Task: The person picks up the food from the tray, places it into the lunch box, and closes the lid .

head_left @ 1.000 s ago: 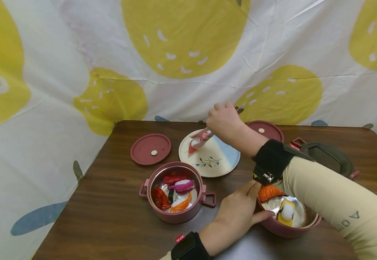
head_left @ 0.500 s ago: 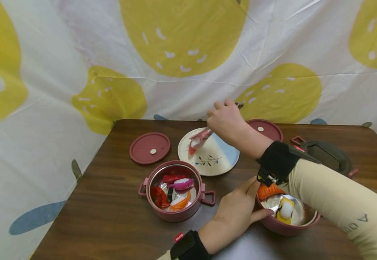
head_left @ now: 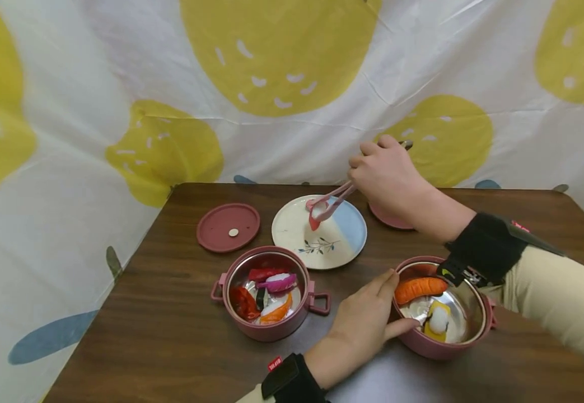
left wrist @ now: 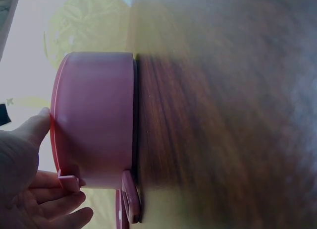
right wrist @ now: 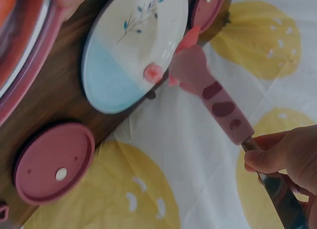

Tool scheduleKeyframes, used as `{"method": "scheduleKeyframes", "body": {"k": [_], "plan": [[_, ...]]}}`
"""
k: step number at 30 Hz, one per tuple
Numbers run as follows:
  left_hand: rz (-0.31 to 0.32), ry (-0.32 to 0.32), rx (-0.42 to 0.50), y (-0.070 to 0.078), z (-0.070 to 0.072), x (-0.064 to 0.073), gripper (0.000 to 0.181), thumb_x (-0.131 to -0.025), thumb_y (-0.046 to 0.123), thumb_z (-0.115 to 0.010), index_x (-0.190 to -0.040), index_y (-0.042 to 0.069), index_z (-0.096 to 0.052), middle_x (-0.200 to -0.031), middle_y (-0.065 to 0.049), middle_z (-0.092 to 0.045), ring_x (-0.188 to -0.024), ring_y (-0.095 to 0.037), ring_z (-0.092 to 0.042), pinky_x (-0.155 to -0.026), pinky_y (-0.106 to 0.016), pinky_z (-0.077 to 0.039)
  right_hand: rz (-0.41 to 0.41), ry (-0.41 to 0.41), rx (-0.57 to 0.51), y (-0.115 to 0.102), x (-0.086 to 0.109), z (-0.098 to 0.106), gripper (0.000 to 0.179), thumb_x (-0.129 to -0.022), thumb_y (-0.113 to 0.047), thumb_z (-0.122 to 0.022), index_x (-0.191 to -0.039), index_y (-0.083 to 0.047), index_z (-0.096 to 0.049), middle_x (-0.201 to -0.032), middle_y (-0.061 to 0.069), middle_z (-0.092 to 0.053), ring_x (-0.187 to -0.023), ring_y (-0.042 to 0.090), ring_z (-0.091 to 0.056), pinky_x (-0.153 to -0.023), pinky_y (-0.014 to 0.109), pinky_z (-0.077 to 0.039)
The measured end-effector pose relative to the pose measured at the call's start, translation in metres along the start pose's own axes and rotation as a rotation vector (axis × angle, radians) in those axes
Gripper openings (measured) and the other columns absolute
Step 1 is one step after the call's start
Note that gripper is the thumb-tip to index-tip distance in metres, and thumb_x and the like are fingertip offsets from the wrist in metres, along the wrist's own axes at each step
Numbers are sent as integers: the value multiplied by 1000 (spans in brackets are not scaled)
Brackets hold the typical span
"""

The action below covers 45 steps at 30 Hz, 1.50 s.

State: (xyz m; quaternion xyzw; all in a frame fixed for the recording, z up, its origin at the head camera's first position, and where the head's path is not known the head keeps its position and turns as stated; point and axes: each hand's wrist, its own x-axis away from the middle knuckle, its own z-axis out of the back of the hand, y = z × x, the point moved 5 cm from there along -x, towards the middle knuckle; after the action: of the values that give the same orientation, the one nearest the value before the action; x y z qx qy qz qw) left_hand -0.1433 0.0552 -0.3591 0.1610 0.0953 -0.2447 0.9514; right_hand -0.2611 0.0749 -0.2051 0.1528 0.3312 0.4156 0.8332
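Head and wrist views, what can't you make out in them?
Head: much of the right lid, behind the right hand.
Left wrist: the inside of the right pot, behind its own wall.
Right wrist: most of the sushi piece, behind the tongs; also, the picture's edge cuts off the pot.

The left hand [head_left: 357, 319] holds, thumb [head_left: 403, 328] spread, while beyond its fingertips [head_left: 390, 275] the right hand [head_left: 389, 173] grips, raised.

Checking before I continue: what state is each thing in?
Left pot: uncovered, several pieces inside
Right pot: uncovered, two pieces inside
Left lid: off
Right lid: off
Plate: bears pink piece
Tongs: pinching red-and-white piece
Left hand: holding right pot
Right hand: holding tongs
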Motion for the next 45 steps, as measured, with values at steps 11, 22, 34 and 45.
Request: {"method": "scheduleKeyframes", "body": {"k": [11,22,34,45], "plan": [[-32,36,-2,-2,0,2,78,-85,60,-56,-141,7,-45,-141,-6,-52,-121,-17,-54,-87,-33,-58,7,125,-33,23,51,50,19,-79,8,-65,-72,-9,-70,-65,5,-55,-69,27,-46,-59,42,-37],[-31,64,-8,-8,-1,5,77,-85,60,-57,-138,5,-48,-141,-7,-53,-118,-18,-55,-86,-34,-58,20,81,-18,41,113,87,21,-64,5,-76,-79,-9,-72,-72,3,-62,-74,28,-50,-62,45,-40],[-3,36,-1,-11,2,7,75,-85,58,-58,-139,7,-46,-142,-6,-51,-121,-19,-53,-87,-37,-58,126,-145,-93,30,146,84,39,-38,1,-82,-68,-19,-65,-66,-10,-49,-73,21,-49,-63,40,-41],[4,27,10,-11,1,6,76,-86,60,-55,-141,8,-45,-144,-5,-50,-120,-20,-54,-85,-39,-58,139,-196,-68,13,148,62,28,-55,-9,-79,-54,-23,-55,-58,-8,-45,-64,21,-46,-54,35,-33]]}}
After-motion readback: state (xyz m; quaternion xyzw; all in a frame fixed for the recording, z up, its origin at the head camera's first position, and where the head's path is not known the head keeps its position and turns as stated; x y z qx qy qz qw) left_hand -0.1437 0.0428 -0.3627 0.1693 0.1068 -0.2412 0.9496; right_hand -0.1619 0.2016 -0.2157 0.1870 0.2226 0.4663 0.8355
